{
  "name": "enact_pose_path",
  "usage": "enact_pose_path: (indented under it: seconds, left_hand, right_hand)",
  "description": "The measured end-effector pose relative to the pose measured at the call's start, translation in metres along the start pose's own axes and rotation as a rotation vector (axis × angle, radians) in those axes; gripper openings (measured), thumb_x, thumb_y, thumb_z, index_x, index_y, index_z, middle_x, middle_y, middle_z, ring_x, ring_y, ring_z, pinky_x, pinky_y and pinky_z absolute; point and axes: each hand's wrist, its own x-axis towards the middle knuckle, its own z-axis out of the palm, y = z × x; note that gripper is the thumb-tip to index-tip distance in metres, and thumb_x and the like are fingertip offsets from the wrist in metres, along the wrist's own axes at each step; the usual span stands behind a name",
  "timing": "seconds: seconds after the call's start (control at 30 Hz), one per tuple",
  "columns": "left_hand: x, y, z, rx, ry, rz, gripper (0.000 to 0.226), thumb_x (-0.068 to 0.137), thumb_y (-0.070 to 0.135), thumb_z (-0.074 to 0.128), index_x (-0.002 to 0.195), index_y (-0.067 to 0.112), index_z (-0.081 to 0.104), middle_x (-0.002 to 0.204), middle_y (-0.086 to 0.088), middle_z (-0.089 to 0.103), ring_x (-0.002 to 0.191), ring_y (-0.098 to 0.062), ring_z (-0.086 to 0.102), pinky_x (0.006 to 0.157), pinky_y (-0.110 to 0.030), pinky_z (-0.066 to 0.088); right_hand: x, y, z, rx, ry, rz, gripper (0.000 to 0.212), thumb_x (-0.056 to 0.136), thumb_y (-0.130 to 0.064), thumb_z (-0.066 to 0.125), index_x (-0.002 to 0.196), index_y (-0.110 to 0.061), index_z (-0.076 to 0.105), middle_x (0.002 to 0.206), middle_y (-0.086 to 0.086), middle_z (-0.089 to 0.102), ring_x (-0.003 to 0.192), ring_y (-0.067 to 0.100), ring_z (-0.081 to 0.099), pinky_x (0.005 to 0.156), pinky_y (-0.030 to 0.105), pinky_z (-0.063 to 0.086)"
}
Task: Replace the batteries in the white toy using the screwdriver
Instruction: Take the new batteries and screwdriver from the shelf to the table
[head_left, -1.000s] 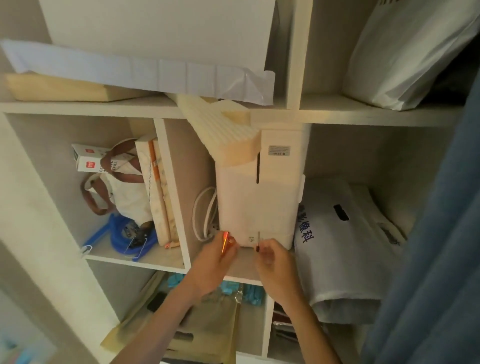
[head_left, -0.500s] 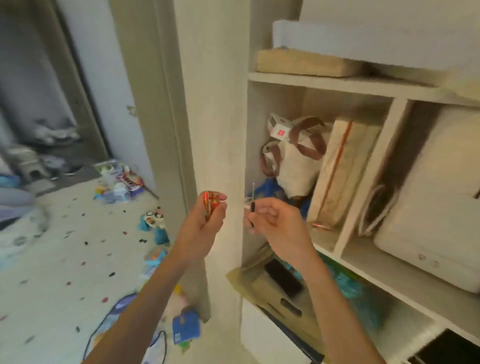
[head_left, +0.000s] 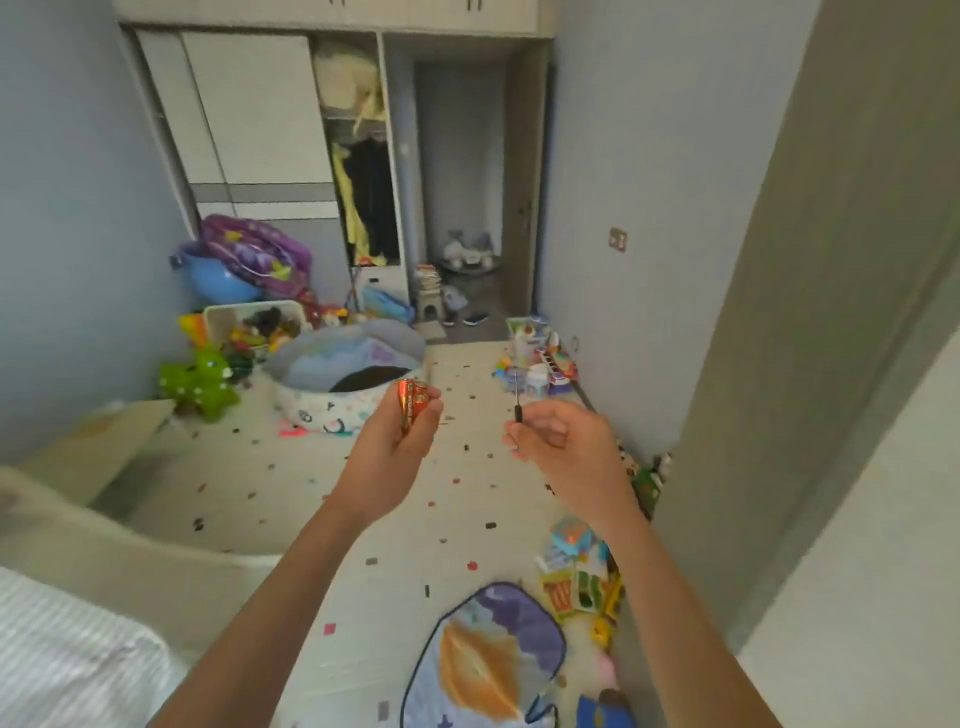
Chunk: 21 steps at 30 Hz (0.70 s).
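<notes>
Both arms are held out over the speckled floor mat (head_left: 291, 483). The left hand (head_left: 392, 452) has its fingers and thumb curled round the red-orange batteries (head_left: 412, 410), whose tops stand up out of the grip. The right hand (head_left: 563, 441) pinches a small screwdriver (head_left: 517, 410) by its dark handle, thin shaft pointing up, with the other fingers curled in. The hands are apart, at about the same height. Along the mat's right edge, against the wall, sits a far cluster of toys (head_left: 537, 366) and a nearer pile of toys (head_left: 579, 577). I cannot tell which is the white toy. Toward the far left corner stand a round fabric tub (head_left: 332, 400) and a green dinosaur (head_left: 200, 382).
</notes>
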Motion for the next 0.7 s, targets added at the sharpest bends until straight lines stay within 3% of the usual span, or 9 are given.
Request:
enact_pose_path:
  seconds: [0.13, 0.37, 0.47, 0.6, 0.7]
  left_hand:
    - [0.036, -0.045, -0.055, 0.055, 0.106, -0.067, 0.014, 0.108, 0.032, 0.053, 0.098, 0.039, 0.061, 0.072, 0.015, 0.056, 0.067, -0.013, 0.050, 0.065, -0.038, 0.047]
    - [0.127, -0.116, -0.095, 0.177, 0.203, -0.146, 0.010, 0.109, 0.037, 0.049, 0.105, 0.035, 0.057, 0.074, 0.004, 0.057, 0.063, -0.007, 0.050, 0.062, -0.026, 0.046]
    - [0.181, -0.144, -0.115, 0.196, 0.266, -0.156, 0.012, 0.109, 0.036, 0.050, 0.108, 0.029, 0.060, 0.070, 0.007, 0.056, 0.062, -0.010, 0.051, 0.062, -0.030, 0.046]
    - [0.252, -0.171, -0.146, 0.282, 0.347, -0.224, 0.020, 0.110, 0.034, 0.049, 0.110, 0.018, 0.060, 0.071, 0.002, 0.059, 0.065, -0.012, 0.053, 0.064, -0.034, 0.047]
    - [0.305, -0.195, -0.171, 0.304, 0.405, -0.240, 0.018, 0.110, 0.032, 0.050, 0.108, 0.019, 0.061, 0.073, -0.006, 0.060, 0.065, -0.013, 0.053, 0.064, -0.033, 0.048]
  right_hand:
    - [0.060, 0.008, 0.069, 0.031, -0.107, 0.042, 0.008, 0.093, -0.007, 0.076, 0.101, -0.006, 0.076, 0.088, 0.011, 0.083, 0.080, 0.019, 0.082, 0.069, 0.038, 0.069]
    - [0.188, 0.043, 0.158, 0.014, -0.253, 0.036, 0.014, 0.093, -0.010, 0.076, 0.107, -0.006, 0.075, 0.096, 0.006, 0.082, 0.079, 0.009, 0.082, 0.059, 0.024, 0.065]
    - [0.256, 0.061, 0.194, 0.039, -0.305, 0.023, 0.016, 0.092, -0.009, 0.077, 0.108, -0.005, 0.074, 0.096, 0.006, 0.082, 0.080, 0.010, 0.082, 0.058, 0.029, 0.066]
    - [0.348, 0.070, 0.243, 0.060, -0.415, -0.016, 0.009, 0.091, -0.009, 0.078, 0.098, -0.015, 0.074, 0.083, -0.009, 0.078, 0.079, 0.004, 0.081, 0.056, 0.027, 0.065]
    - [0.418, 0.073, 0.289, 0.086, -0.512, -0.024, 0.016, 0.089, -0.009, 0.079, 0.092, -0.022, 0.071, 0.074, -0.014, 0.078, 0.079, 0.008, 0.081, 0.055, 0.026, 0.064]
